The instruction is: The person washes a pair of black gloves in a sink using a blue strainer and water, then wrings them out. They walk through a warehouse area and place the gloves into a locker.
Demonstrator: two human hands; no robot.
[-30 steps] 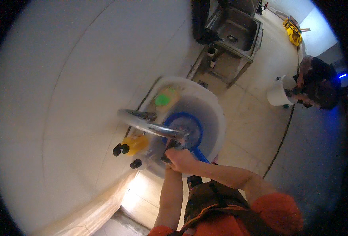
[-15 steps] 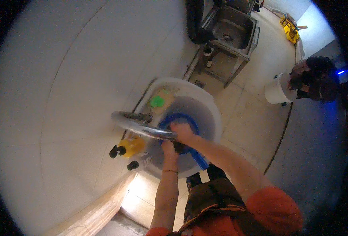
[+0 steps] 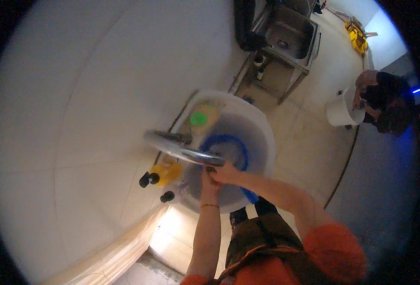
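Both bare hands were together below the outlet of the curved chrome tap, over the white washbasin. The left hand came up from the near side; the right hand reached in from the right, its fingers meeting the left. A small dark patch showed between them; could not tell whether either hand was clamped on anything, as the fingers were blurred and partly covered by the tap. The blue round utensil lay inside the basin, its ring just beyond the hands and its handle angled toward the near rim, passing beneath the right forearm. On the basin's left ledge, a yellow pump bottle and a pale bottle with a black top stood near the left hand; a bright green item sat farther along. Well apart, to the right, a co-worker bent beside a white bucket.
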